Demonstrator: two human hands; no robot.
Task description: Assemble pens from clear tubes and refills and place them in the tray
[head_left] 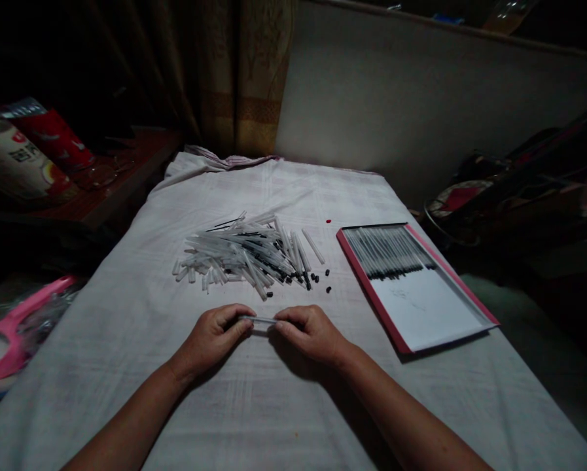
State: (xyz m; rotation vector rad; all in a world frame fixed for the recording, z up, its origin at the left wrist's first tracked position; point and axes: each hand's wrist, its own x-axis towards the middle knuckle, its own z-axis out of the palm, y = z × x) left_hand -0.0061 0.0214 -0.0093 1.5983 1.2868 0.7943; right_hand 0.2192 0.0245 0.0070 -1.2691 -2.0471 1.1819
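— What takes up most of the view?

— A white cloth [126,340] spread over the table; it runs from the near edge to the wall behind.

— And on it?

— To the right lies a flat tray [430,307] with a red rim, set at a slant; a row of pens [389,252] lies side by side across its far end, and its near part is bare white. In the middle of the cloth is a loose pile of clear tubes [247,255], some with dark cores showing; the pile is well apart from the tray.

— The hands?

— Both rest on the cloth just in front of the pile; the left hand [212,337] and right hand [310,333] face each other, fingers curled in, each pinching one end of a single clear barrel [260,320]; it lies level between them, just above the cloth.

— Anything smaller?

— A few small black caps [328,289] scattered at the pile's right edge; beyond them a tiny red speck [328,221] near the tray's far corner; what it is I cannot tell.
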